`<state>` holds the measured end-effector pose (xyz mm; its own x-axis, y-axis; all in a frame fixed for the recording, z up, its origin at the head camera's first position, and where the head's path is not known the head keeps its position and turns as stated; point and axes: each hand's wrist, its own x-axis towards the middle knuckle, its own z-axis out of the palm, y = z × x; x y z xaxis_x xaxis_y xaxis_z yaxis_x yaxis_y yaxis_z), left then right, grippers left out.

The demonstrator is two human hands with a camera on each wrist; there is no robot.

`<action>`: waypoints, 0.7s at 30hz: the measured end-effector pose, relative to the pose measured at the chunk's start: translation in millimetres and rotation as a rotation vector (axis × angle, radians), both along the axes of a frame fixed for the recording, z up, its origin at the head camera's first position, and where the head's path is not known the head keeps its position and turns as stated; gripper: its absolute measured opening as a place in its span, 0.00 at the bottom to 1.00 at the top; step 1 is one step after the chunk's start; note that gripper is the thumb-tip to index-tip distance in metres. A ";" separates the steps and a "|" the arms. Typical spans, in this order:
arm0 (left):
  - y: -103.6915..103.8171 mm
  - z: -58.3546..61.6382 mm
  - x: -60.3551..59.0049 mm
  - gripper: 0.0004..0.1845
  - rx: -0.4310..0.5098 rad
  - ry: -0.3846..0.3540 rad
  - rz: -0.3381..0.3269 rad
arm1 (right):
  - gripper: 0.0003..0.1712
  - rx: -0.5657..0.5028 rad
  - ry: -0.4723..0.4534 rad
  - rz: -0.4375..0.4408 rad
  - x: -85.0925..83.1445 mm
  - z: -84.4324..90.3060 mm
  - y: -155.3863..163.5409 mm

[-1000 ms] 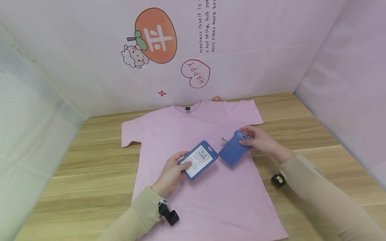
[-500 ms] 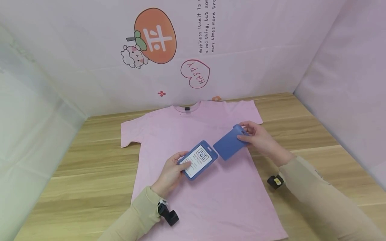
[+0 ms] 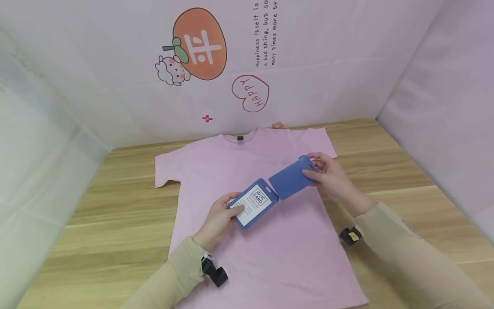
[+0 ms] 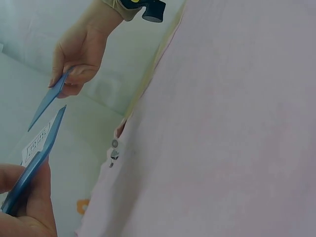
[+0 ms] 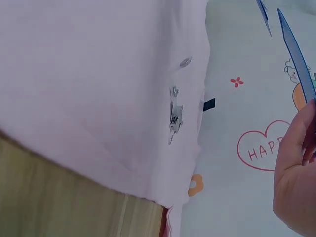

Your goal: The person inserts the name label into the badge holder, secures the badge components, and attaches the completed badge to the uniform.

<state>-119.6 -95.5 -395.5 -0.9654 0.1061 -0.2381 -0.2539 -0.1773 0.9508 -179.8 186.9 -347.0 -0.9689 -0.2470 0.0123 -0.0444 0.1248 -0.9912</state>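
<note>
Head view, two blue card holders (image 3: 254, 203), one per hand, one pink T-shirt (image 3: 216, 167)

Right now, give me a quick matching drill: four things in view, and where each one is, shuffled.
Things:
1. card holder with ID card
2. plain blue cover
3. pink T-shirt
4. metal clip

Places:
A. lying on the shirt
B. in the left hand
C. spread flat on the wooden table
D. in the right hand

Pairs: 1-B, 2-D, 3-C, 4-A

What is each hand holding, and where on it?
Left hand grips the card holder by its lower end; right hand pinches the blue cover at its far end.
</note>
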 end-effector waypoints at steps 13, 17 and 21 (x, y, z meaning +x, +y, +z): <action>5.3 4.1 -2.4 0.23 -0.013 0.019 -0.029 | 0.19 -0.101 0.011 0.050 5.3 3.0 -17.4; 5.6 6.2 -0.6 0.23 -0.018 0.021 -0.036 | 0.20 -0.067 0.010 0.056 5.6 -0.1 -21.1; 4.9 6.3 1.0 0.23 -0.016 0.015 -0.039 | 0.23 -0.024 0.027 0.052 5.6 -2.3 -22.9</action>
<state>-118.6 -90.5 -389.2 -0.9641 0.1404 -0.2255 -0.2460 -0.1524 0.9572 -174.3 164.0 -349.3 -0.9541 -0.2961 0.0450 -0.0772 0.0980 -0.9922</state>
